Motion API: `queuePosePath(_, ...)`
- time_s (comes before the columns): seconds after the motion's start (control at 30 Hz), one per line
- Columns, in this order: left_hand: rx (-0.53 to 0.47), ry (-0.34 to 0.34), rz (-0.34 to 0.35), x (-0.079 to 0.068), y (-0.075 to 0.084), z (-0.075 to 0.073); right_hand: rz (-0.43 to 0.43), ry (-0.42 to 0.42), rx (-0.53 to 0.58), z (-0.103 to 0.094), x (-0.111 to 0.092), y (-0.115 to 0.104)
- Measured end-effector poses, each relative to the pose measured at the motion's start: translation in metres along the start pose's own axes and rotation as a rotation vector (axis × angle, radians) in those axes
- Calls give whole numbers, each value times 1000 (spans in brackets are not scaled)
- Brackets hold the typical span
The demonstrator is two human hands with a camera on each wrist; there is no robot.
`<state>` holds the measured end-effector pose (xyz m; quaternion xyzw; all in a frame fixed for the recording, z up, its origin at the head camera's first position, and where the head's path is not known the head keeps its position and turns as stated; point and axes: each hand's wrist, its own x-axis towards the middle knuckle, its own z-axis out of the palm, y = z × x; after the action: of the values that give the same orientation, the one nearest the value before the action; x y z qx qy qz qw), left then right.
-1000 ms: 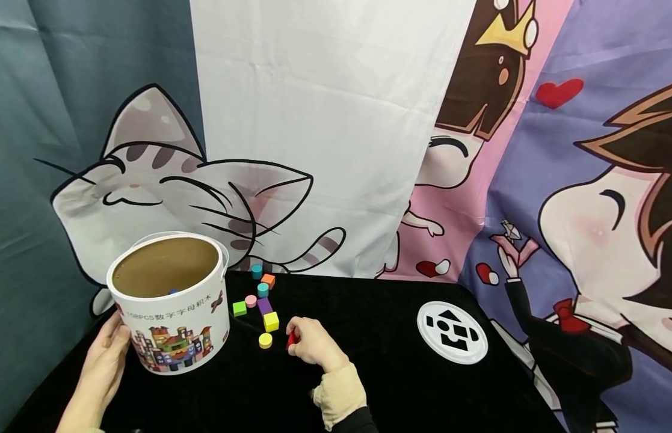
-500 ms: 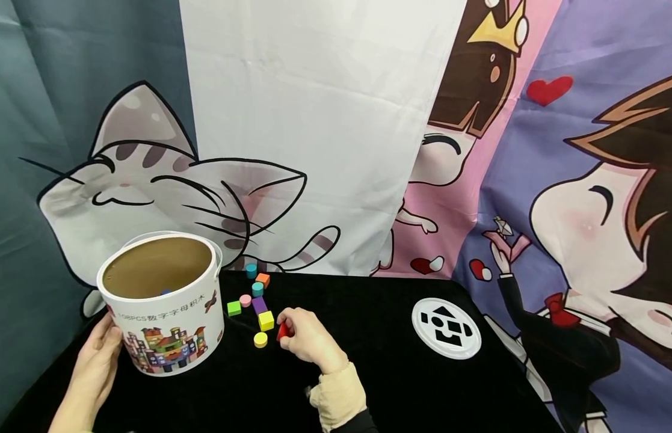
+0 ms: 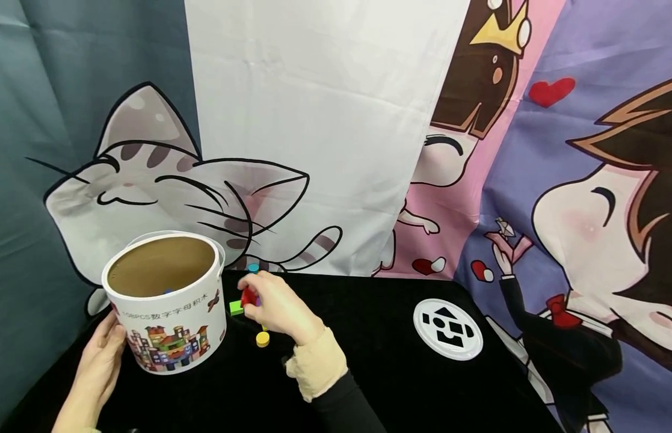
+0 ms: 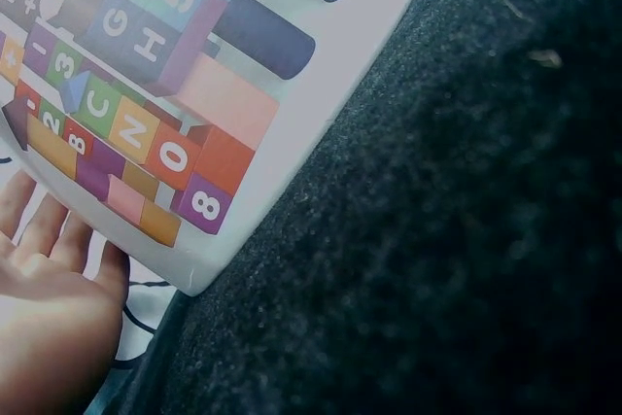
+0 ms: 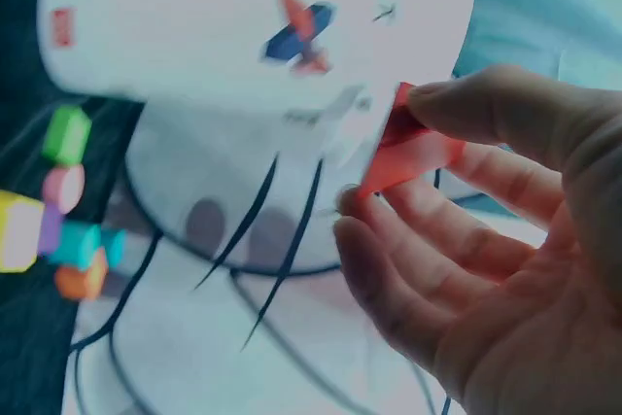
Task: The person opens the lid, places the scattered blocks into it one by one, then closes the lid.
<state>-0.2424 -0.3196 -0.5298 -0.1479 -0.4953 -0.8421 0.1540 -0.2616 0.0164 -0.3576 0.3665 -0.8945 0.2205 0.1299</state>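
Observation:
A white lidless bucket [image 3: 178, 313] printed with coloured building blocks stands on the black cloth at left. My left hand [image 3: 100, 349] rests against its left side, with extended fingers touching the wall in the left wrist view. My right hand [image 3: 284, 310] pinches a red triangular block [image 5: 408, 155] between thumb and fingers, raised off the cloth to the right of the bucket. Beneath and around that hand lie small blocks: a green one [image 3: 236, 308], a yellow disc [image 3: 262, 340] and a teal cylinder [image 3: 253, 268]. The hand hides others, which the right wrist view shows, including an orange block [image 5: 82, 279].
A white oval plate [image 3: 448, 329] with black shapes lies on the right of the black cloth [image 3: 368, 361]. Behind the table hangs a printed curtain [image 3: 325, 120] with a cat and cartoon figures. Something blue [image 3: 168, 291] shows inside the bucket.
My right hand has lifted the red triangular block off the cloth and carried it left and away from me, over the other blocks. The left hand stays against the bucket.

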Motion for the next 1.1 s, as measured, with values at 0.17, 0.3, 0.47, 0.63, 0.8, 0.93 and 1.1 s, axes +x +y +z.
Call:
queuePosePath(0.17, 36, 13, -21, -1, -3, 4, -39, 29, -13, -3, 29, -18)
queuePosePath(0.3, 63, 12, -38, -1, -5, 6, -63, 69, 0, -1, 50, -31)
queuePosePath(0.47, 100, 25, -62, 0, -1, 5, -74, 62, 45, 8, 73, -47)
queuePosePath(0.63, 112, 44, -81, 0, 2, 4, -38, 23, 45, 22, 93, -53)
queuePosePath(0.8, 89, 20, -41, -4, 3, 0, 29, -32, 17, 33, 108, -61)
queuePosePath(0.93, 75, 6, -10, -6, 1, 1, 90, -78, -70, 40, 117, -66)
queuePosePath(1.1, 101, 17, -17, -2, 4, 3, 128, -66, -137, 43, 123, -70)
